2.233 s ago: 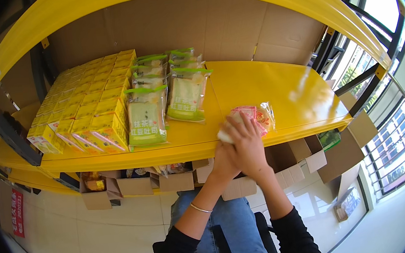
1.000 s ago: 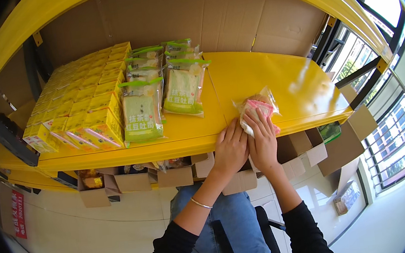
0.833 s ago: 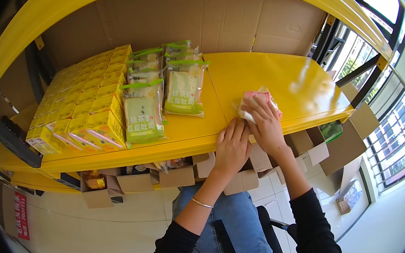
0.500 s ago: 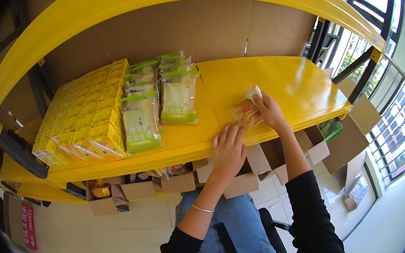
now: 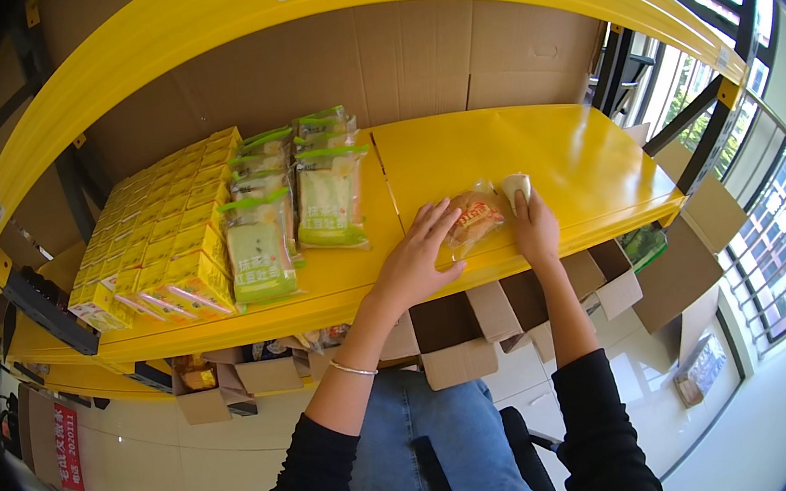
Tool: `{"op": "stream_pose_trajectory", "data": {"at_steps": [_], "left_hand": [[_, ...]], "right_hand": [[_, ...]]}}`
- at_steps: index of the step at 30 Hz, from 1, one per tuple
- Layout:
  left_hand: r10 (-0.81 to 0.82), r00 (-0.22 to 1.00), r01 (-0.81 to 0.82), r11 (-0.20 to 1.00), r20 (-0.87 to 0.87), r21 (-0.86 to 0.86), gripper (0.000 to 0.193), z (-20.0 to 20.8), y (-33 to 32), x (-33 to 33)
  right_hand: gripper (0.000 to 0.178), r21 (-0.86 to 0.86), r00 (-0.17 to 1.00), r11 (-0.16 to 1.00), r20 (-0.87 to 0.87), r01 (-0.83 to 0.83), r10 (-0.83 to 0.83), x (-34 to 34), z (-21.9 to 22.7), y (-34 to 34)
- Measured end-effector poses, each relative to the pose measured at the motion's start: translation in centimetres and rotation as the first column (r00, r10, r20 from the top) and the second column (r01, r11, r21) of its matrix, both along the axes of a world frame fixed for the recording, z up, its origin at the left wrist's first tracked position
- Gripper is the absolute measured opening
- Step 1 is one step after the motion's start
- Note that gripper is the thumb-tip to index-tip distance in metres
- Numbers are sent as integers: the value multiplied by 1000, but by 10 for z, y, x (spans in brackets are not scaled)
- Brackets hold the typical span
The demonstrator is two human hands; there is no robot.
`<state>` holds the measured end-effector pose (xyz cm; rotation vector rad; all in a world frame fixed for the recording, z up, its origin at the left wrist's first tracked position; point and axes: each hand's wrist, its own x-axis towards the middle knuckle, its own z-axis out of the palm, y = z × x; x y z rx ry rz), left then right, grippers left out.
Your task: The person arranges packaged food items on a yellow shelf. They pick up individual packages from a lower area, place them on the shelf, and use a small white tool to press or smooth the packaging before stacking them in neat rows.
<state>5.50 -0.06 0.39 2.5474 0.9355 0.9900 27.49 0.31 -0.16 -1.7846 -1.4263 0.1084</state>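
– Looking at what, around the wrapped bun (image 5: 475, 220)?
– Under it, a yellow shelf board (image 5: 518, 149). Below it, past the board's front edge, a row of open cartons (image 5: 462, 364). Far to its left, a stack of yellow boxes (image 5: 163, 228); nearer on the same side, two rows of green-topped bread packs (image 5: 261, 256).
– Changed since half a second ago?
– Not on that side; keeping the same order as before.
– And at the left hand (image 5: 418, 252)?
– Shifted from the bun's near left corner to along its left side. Spread wider now, thumb parted from the fingers, fingertips at the wrapper. Cannot tell whether pressing on it.
– And at the right hand (image 5: 537, 229)?
– Moved off the bun's far right corner to just beside its right edge, fingers curled around a white wad (image 5: 515, 185).
– And the bun?
– Lying on the board near the front edge, red print facing up, less covered than before.
– And the wad?
– Just right of the bun, held.
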Motion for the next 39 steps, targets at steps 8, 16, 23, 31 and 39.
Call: {"op": "stream_pose_trajectory", "data": {"at_steps": [8,16,23,31,39], "left_hand": [[64,983,-49,994,172,-95,64,-5,-1,-1],[89,810,128,938,580,-323,36,-8,5,-4],[156,755,319,761,636,-565,27,-11,7,-13],[172,771,258,796,613,-547,21,-20,20,-5],[199,789,204,808,582,-552,23,-24,22,-2]], "right_hand": [[38,384,934,899,351,-211,69,-29,-15,-54],[44,396,913,827,253,-400,320,-92,-24,-74],[41,412,883,781,235,-470,407,-115,22,-53],[28,290,920,883,248,-370,304,-80,13,-15],[40,269,943,943,316,-197,107,-68,-14,-60]]}}
